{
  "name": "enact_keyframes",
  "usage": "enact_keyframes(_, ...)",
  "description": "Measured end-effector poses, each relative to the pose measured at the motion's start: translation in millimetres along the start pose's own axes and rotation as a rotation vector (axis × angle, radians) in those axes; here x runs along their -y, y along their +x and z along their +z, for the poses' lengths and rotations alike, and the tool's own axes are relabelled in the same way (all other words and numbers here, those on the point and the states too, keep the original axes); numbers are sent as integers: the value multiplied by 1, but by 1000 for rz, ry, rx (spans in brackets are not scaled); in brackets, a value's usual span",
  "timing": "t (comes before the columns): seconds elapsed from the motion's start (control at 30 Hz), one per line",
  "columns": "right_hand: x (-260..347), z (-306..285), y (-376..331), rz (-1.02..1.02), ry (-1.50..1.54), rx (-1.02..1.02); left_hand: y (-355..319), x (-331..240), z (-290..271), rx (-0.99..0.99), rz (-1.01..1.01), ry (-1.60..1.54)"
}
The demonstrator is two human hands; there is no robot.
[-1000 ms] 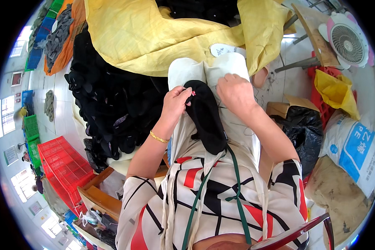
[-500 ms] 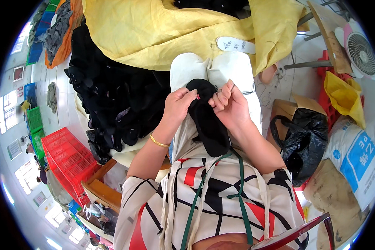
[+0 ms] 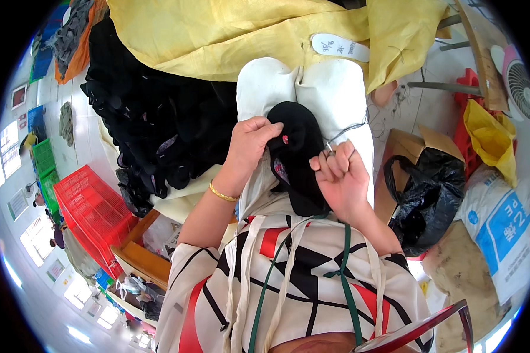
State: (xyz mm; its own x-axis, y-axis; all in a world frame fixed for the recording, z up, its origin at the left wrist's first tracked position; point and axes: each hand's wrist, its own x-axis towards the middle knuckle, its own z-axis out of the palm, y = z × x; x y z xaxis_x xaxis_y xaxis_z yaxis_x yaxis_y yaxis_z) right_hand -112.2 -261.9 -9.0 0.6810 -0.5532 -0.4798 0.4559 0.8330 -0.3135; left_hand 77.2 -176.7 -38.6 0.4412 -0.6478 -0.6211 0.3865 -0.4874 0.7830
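A black cloth shoe point(image 3: 303, 132) with a small red ornament near its toe lies over my lap, its patterned lining showing at the opening. My left hand point(image 3: 250, 141) pinches the shoe's left edge beside the ornament. To the right, apart from the shoe, my right hand point(image 3: 341, 170) is closed with the fingers curled. A thin pale needle point(image 3: 330, 147) sticks up from its fingertips, and dark thread point(image 3: 350, 127) loops above the hand. White cloth point(image 3: 330, 88) covers my knees under the shoe.
A large pile of black shoes point(image 3: 165, 117) lies to the left, beside yellow sheeting point(image 3: 218, 41) bearing a white insole point(image 3: 340, 47). Red crates point(image 3: 94, 215) stand farther left. On the right are a cardboard box point(image 3: 394, 147), a black plastic bag point(image 3: 427, 191), a white sack point(image 3: 500, 229) and a fan point(image 3: 521, 88).
My right hand has moved right and down, away from the shoe. The shoe's toe is turned more into view, with its ornament and lining showing more. The whole view has shifted slightly.
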Motion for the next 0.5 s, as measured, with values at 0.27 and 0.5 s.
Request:
enact_keyframes(0.27, 1, -12, 17, 77, 82, -19, -9, -3, 1, 19, 167, 164)
enact_keyframes(0.5, 9, -23, 16, 166, 249, 53, -49, -24, 19, -47, 1111, 872)
